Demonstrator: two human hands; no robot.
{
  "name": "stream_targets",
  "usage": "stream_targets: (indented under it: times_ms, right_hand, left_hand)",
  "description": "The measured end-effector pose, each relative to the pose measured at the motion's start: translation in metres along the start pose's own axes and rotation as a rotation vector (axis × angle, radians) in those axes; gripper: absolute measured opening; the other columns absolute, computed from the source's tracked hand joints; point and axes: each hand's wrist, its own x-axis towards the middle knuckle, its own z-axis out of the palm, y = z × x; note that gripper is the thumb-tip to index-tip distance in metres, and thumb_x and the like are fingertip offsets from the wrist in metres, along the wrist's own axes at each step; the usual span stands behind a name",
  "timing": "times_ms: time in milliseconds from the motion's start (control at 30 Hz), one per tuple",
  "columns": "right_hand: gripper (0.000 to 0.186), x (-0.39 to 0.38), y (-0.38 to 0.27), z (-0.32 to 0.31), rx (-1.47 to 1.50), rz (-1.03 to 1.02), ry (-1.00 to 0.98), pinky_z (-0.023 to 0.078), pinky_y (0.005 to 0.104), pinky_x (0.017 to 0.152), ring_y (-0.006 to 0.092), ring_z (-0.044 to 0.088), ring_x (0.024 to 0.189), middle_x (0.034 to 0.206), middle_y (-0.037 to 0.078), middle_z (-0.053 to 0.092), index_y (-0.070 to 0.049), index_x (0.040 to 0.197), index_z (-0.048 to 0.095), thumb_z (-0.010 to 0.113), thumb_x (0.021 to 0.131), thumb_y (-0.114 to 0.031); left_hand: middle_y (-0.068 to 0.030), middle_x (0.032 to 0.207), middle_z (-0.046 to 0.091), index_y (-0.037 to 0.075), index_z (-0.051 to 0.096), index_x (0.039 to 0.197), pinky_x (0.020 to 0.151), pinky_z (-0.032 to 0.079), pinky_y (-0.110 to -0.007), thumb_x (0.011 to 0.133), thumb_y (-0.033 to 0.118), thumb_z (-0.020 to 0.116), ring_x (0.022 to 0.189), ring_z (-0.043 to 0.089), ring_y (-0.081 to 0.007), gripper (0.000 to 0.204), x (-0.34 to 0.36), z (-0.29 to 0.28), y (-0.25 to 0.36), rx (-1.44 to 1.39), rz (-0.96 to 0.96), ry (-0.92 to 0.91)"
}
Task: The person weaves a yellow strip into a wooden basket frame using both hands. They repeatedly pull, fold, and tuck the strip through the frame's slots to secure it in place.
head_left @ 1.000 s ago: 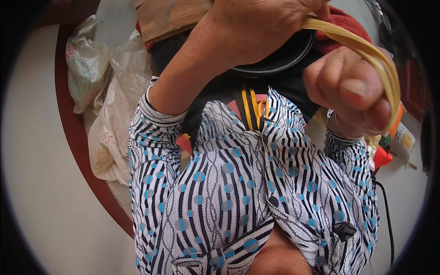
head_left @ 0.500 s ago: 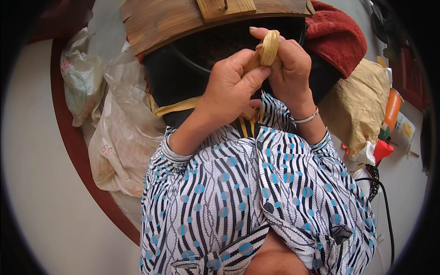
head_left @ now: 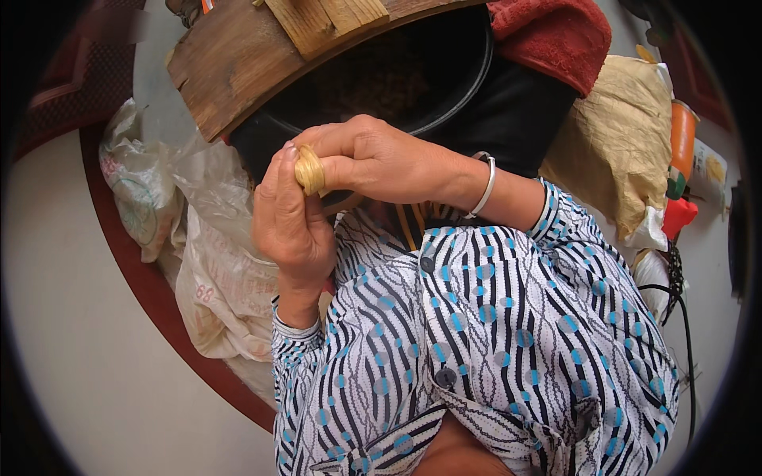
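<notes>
A small coil of pale yellow, straw-like strip (head_left: 309,170) is pinched between both hands, in front of my body. My left hand (head_left: 290,218) is upright, its fingers closed against the coil's left side. From the right, my right hand (head_left: 385,161) reaches across with its thumb and fingers closed on the other side; a silver bangle (head_left: 485,186) circles that wrist. Thin yellow strands (head_left: 409,227) hang against my shirt front, below the right forearm. Part of the coil is hidden behind the fingers.
Just beyond the hands is a black round basin (head_left: 476,79) with dim contents. A curved wooden board (head_left: 246,67) lies across its far side. A red towel (head_left: 556,44), a beige sack (head_left: 615,139) and an orange bottle (head_left: 682,147) are at right; plastic bags (head_left: 222,289) at left.
Both hands have moved left and nearer with the coil. The right forearm now stretches sideways across my front, and the left hand has turned upright. The view has also shifted and tilted.
</notes>
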Motion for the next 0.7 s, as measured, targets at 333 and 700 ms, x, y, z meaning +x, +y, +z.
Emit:
stream_targets:
  times_ms: [333,700]
  right_hand:
    - [0.02,-0.005,-0.005,-0.027,-0.902,-0.553,0.429,0.042,0.0386,0.088,0.0271,0.062,0.094,0.111,0.011,0.065,-0.006,0.093,0.07,0.063,0.085,-0.022]
    - [0.023,-0.016,0.002,-0.023,-0.087,-0.23,0.402,0.052,0.0228,0.083,0.0139,0.062,0.099,0.126,0.006,0.057,0.001,0.109,0.067,0.048,0.096,-0.003]
  left_hand:
    - [-0.0135,0.104,0.063,-0.003,0.065,0.105,0.076,0.052,-0.032,0.082,-0.004,0.067,0.09,0.064,-0.0241,0.023,0.03,0.016,0.004,-0.238,-0.074,0.023]
    - [-0.0048,0.084,0.062,-0.001,0.062,0.101,0.064,0.049,-0.024,0.095,0.015,0.059,0.063,0.055,-0.0079,0.018,0.025,0.035,0.007,-1.662,-1.067,-0.52]
